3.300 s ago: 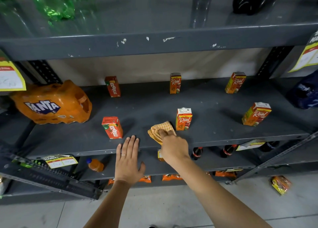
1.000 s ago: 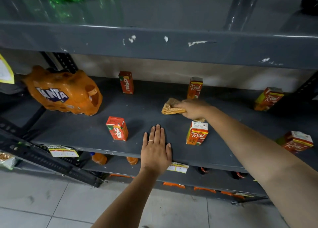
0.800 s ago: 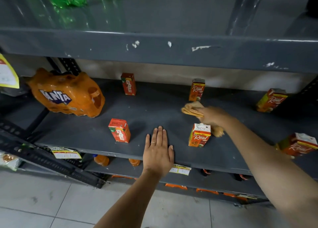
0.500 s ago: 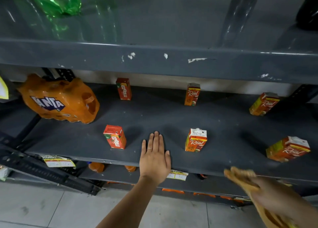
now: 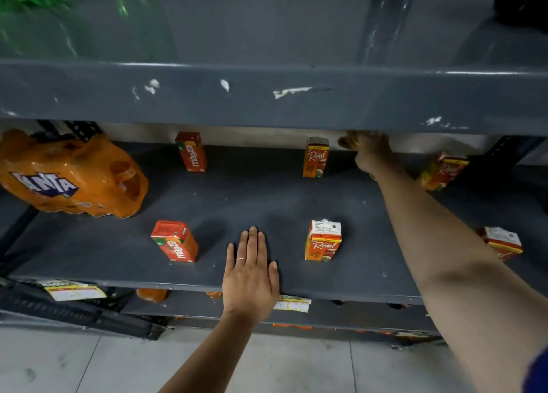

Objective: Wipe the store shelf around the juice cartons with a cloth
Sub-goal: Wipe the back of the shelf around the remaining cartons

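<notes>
The orange shrink-wrapped pack (image 5: 71,174) at nine o'clock reads "FANTA". Two red cartons (image 5: 191,151) (image 5: 175,241) left of centre read "maaza". Two orange cartons (image 5: 316,157) (image 5: 323,240) toward two o'clock read "Réal". The shelf-edge price tags (image 5: 72,289) are illegible.

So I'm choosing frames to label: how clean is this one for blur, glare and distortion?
Head view: the green bottles at top left are smeared by motion blur; the right hand and cloth at the back are soft and partly hidden under the upper shelf; the far-right cartons are blurred; straight edges bow from the wide lens; the front cartons and left hand are sharp.
</notes>
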A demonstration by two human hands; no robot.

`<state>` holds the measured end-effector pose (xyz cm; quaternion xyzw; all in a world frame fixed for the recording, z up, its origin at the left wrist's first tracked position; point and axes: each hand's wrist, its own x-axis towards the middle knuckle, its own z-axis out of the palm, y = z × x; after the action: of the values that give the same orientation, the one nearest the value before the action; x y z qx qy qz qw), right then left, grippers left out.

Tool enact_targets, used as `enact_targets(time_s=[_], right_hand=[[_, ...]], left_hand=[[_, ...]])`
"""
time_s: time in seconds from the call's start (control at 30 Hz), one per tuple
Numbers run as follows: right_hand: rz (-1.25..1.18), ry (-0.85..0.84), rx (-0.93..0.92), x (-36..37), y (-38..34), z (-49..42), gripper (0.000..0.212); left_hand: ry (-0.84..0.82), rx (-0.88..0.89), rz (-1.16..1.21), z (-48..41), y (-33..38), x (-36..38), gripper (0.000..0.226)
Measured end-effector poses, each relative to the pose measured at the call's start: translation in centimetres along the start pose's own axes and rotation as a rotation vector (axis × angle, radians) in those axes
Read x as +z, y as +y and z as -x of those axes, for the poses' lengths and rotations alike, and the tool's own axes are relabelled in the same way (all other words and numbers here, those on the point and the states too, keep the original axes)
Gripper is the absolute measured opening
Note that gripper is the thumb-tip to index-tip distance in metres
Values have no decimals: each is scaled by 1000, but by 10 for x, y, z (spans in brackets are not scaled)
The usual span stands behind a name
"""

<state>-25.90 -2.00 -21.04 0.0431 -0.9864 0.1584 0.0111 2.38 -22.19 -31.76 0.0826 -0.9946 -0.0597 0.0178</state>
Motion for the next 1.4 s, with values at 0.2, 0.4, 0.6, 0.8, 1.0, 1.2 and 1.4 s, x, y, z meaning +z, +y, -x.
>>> enact_targets(time_s=[0.2,0.4,0.6,0.8,1.0,1.2,1.4], right_hand=[[248,-162,-97,44,24,11,67],[158,-212,65,34,38,122,79],[178,-157,15,31,44,273,81],[-14,-273,132,-17,42,321,58],[-80,86,135,-54,32,187,48],[3,-150,183,1,30,185,74],[121,-147,82,26,35,265,80]], left_hand=[[-5,3,7,-2,0,1,68],[1,12,4,-1,0,1,69],[-10,20,4,-1,-1,-1,71],[-24,20,6,-6,-2,-3,72],[-48,-9,20,-31,3,-4,71],[-49,72,40,-1,2,1,76],[-26,45,71,-3,-2,-2,72]])
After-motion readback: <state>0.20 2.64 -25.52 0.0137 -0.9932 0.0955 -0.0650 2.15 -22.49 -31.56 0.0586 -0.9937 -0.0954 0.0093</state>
